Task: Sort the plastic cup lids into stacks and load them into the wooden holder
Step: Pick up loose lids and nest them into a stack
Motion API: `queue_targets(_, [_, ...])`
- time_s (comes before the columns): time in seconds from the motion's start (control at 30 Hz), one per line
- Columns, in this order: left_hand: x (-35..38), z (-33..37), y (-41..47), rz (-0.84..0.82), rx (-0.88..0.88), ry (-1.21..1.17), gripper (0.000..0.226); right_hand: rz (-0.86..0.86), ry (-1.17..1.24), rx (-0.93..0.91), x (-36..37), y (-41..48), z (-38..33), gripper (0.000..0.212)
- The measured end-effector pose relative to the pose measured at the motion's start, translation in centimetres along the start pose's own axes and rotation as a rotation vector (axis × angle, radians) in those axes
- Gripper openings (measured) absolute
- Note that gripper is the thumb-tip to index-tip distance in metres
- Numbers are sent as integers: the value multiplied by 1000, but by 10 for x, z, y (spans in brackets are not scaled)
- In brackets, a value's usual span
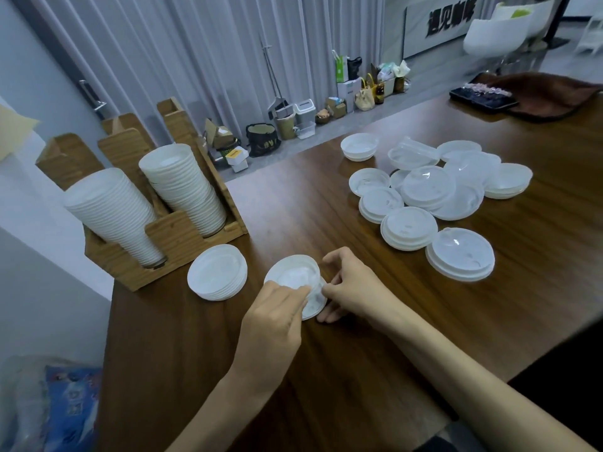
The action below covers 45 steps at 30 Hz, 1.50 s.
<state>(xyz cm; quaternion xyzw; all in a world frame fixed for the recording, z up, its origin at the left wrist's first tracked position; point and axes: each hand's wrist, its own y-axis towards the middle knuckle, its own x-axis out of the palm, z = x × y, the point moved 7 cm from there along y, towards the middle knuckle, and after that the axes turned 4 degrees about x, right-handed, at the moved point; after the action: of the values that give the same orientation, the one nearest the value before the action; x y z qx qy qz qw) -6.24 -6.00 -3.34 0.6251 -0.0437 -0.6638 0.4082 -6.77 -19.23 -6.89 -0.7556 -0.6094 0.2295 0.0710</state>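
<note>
Both hands meet over a small pile of white plastic lids (pixel 295 272) near the table's front. My left hand (pixel 274 318) pinches the pile's near edge, and my right hand (pixel 349 285) grips its right side with curled fingers. The top lid is tilted. Left of them lies a short stack of lids (pixel 217 272). The wooden holder (pixel 169 243) stands at the table's left edge with two tall leaning lid stacks (pixel 114 210) (pixel 184 185) in its slots. Several loose lids and short stacks (pixel 430 194) are spread at the right.
The brown wooden table (pixel 359 370) ends at a white wall on the left. A dark cloth with a black tray (pixel 483 97) lies at the far right. Bins, bags and boxes line the floor by the curtain. A blue packet (pixel 70 406) sits lower left.
</note>
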Motion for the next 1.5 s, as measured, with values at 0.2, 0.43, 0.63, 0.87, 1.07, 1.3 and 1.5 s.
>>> queue_targets(0.2, [5, 1, -4, -53, 11, 17, 27, -4, 18, 5, -1, 0, 0, 44])
queue_targets(0.43, [4, 4, -5, -87, 9, -3, 21, -8, 6, -13, 4, 2, 1, 48])
queue_targets(0.63, [6, 3, -7, -113, 21, 5, 26, -48, -46, 10, 9, 9, 5, 42])
queue_targets(0.87, [10, 3, -9, -169, 39, -62, 32, -45, 59, -15, 9, 4, 1, 30])
queue_targets(1.07, [-4, -10, -7, -69, -22, -157, 24, -7, -48, -110, 8, 4, -3, 28])
queue_targets(1.3, [-20, -55, 13, 0, -585, -355, 41, 142, -282, -444, -1, -8, -41, 30])
queue_targets(1.5, [-17, -59, 21, 58, -751, -749, 12, 210, -213, -509, -1, -7, -50, 25])
